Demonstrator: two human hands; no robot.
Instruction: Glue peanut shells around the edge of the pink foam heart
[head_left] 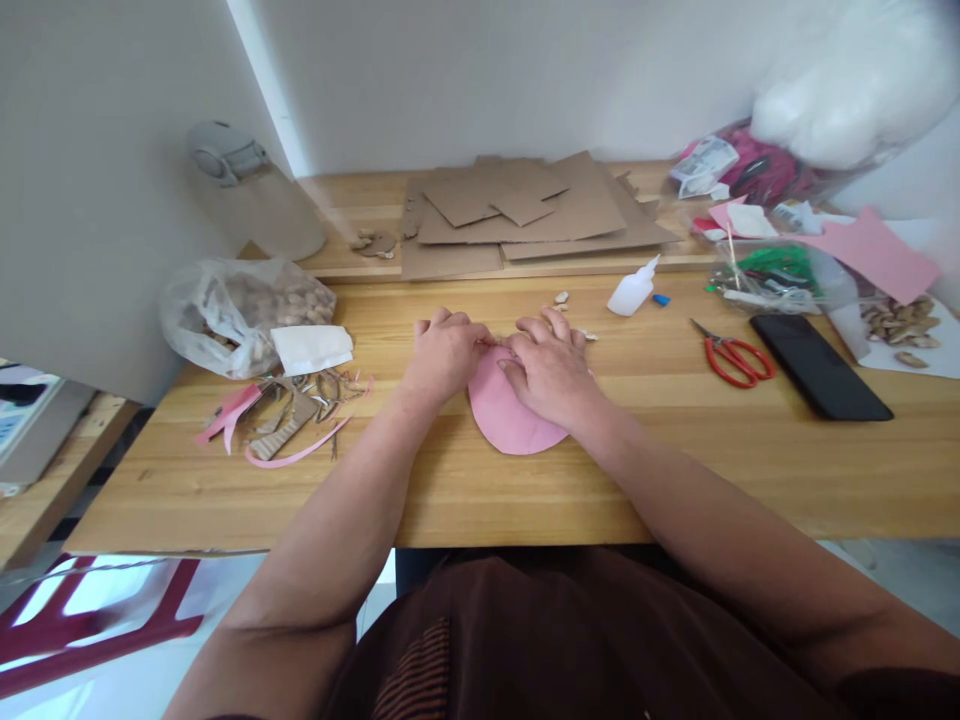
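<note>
Pink paper disc [517, 415] flat on table [465, 500], front centre. Left hand [448, 350] at its 11 o'clock edge, fingers curled; right hand [551, 365] over its 1 o'clock side, fingers bent, slightly spread. Can't tell if either pinches anything. Cardboard [525, 205] at 12, glue bottle [631, 290] at 1, red-handled scissors [733, 358] toward 2.

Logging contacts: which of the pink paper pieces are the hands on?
The broad, rounded piece under the left hand and right hand. Strips at left and an angular sheet at right lie untouched.
</note>
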